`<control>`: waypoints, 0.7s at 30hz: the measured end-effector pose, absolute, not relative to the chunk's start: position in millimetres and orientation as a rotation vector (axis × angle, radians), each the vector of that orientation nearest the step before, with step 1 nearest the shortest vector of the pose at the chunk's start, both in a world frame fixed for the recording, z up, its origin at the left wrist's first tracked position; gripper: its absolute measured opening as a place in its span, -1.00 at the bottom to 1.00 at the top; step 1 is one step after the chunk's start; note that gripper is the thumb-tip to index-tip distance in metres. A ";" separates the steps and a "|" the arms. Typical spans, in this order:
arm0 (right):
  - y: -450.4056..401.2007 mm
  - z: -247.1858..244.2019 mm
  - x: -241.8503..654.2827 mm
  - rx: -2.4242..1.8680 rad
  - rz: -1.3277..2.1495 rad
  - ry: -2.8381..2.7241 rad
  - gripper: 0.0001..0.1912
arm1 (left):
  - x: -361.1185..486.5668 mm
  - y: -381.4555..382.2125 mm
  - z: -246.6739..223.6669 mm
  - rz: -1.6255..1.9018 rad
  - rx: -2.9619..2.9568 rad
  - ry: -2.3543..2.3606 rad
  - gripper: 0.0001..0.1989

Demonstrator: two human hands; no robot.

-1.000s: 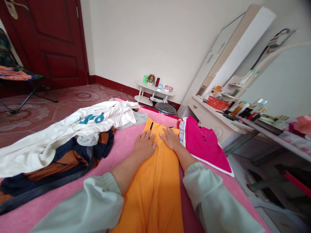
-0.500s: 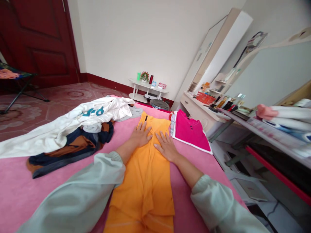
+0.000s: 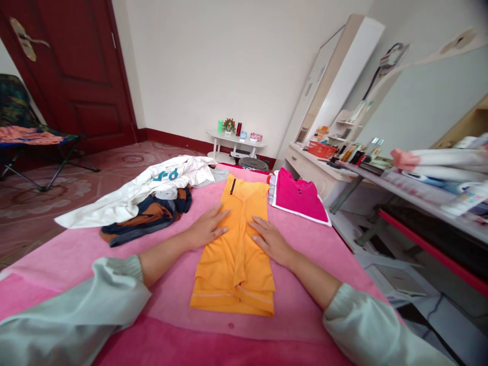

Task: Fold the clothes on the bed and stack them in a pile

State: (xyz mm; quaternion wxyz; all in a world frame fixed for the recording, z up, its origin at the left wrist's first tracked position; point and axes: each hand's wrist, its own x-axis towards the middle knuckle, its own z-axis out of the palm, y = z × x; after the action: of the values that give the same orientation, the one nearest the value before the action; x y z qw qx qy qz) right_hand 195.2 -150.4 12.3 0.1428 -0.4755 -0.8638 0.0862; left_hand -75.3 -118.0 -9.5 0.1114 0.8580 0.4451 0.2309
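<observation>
"The left hand [image 3: 208, 227] lies flat, palm down, fingers spread, at the left edge of the orange garment [image 3: 240, 254]. And the other?"

"The right hand [image 3: 272, 243] is much the same, wide and flat on the opposite edge."

"What differs from a second ago?"

"Both hands were close together near the far end. Now they sit farther apart, and lower, about midway along the garment."

"Where does the garment lie?"

"Lengthwise on the pink blanket [image 3: 171, 302], in a long, narrow shape, with a dark strip [image 3: 232, 186] at its far end. Its near end ran out of view a second ago; now the hem shows, with bare blanket before it."

"And the other clothes?"

"A bright pink top [image 3: 299, 199] with a white border lies to the right of the far end. On the left, a white sweatshirt [image 3: 133, 192] with teal lettering lies beside navy-and-brown clothing [image 3: 141, 219]. Those look unmoved on the blanket."

"Farther out?"

"A small white shelf [image 3: 236, 138] beyond the blanket, a dresser [image 3: 308, 161] with a red basket [image 3: 322, 149] at right, and a dark red door [image 3: 84, 66] at left. Its handle [image 3: 28, 39], hidden half a second ago, shows again."
</observation>
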 end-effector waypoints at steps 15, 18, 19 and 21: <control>-257.2 40.5 229.9 -0.881 0.302 -2.677 -0.66 | -131.6 -239.0 42.8 0.461 2.344 0.724 -0.51; -252.5 43.9 232.7 -0.923 0.199 -2.725 -0.69 | -135.5 -231.4 45.6 0.511 2.416 0.800 -0.49; -248.8 44.0 232.6 -0.922 0.170 -2.738 -0.67 | -135.5 -225.8 44.5 0.537 2.460 0.837 -0.46; -239.8 41.8 230.7 -0.874 0.133 -2.767 -0.65 | -133.2 -212.6 40.1 0.551 2.562 0.834 -0.50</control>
State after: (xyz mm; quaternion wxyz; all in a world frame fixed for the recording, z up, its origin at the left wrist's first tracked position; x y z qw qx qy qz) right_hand 230.7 -239.8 41.8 0.1181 -0.2988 -0.9459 0.0456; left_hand -133.2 -212.6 40.1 0.1945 0.9138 0.2976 0.1965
